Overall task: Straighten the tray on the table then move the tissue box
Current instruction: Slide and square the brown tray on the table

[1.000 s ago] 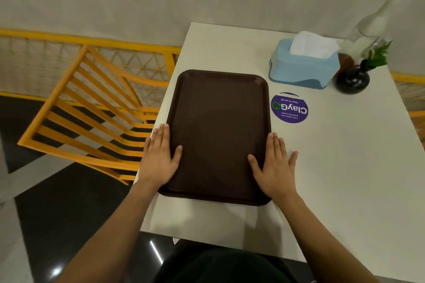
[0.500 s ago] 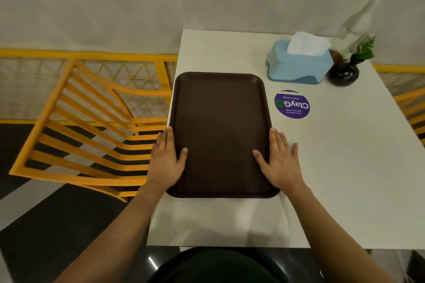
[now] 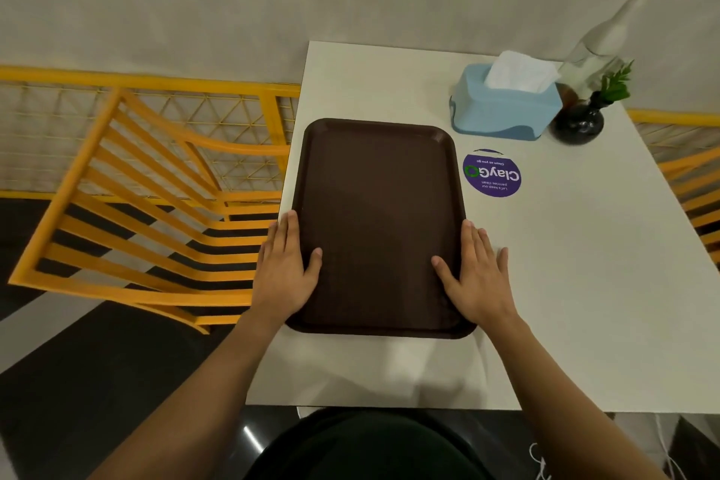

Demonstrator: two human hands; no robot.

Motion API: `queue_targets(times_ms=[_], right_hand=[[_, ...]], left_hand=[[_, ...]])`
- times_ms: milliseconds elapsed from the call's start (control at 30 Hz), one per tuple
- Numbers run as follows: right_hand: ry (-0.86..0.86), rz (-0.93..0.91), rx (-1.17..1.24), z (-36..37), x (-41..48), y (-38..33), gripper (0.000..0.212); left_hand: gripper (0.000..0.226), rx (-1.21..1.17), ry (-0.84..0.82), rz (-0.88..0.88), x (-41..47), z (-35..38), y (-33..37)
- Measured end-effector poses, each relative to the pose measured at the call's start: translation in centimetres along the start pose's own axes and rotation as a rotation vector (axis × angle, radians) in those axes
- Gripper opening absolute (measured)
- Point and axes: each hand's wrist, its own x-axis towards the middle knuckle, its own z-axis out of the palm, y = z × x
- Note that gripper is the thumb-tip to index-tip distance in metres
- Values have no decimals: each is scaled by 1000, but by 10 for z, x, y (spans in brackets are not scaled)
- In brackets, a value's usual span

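Note:
A dark brown tray [image 3: 378,152] lies lengthwise on the white table [image 3: 584,284], along its left side. My left hand [image 3: 284,269] grips the tray's left rim near the front, thumb on the tray's inside. My right hand [image 3: 473,273] grips the right rim the same way. A light blue tissue box [image 3: 502,113] with white tissue sticking out stands at the back of the table, beyond the tray's far right corner and apart from it.
A round purple sticker [image 3: 491,173] lies flat right of the tray. A dark vase with a green sprig [image 3: 578,121] and a pale bottle [image 3: 600,47] stand right of the tissue box. An orange slatted chair [image 3: 148,214] is left of the table, another chair [image 3: 693,191] at the right edge.
The tray's near end has swung so it now lies nearly square to the table's front edge. Both hands stayed on its rims and moved with it.

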Motion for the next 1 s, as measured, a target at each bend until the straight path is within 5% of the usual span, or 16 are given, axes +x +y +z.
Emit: queue_targets(times_ms=[1000], right_hand=[[-39,36,37,-2,-2,-3,89]], left_hand=[[80,-82,-33,10,-3,-5,2]])
